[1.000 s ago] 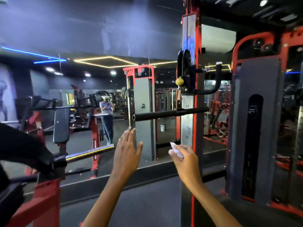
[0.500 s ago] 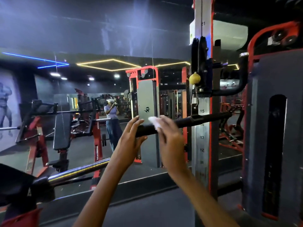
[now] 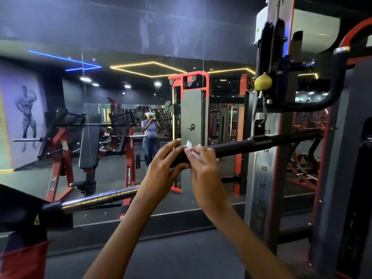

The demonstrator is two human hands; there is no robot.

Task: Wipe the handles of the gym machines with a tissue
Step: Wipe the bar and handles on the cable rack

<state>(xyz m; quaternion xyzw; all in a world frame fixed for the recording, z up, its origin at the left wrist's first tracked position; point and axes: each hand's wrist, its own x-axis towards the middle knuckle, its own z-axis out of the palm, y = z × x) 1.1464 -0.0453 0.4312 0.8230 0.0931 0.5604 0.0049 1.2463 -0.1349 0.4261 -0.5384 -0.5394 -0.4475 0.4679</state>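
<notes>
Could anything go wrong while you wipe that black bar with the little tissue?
Maybe. The tissue is small and bunched under the right hand, so it could tear or slip off the black handle. The left hand grips only the handle's free end, so the bar might swing if pushed hard. The steel bar sticks out low beside the left arm, and an elbow could bump it.
</notes>
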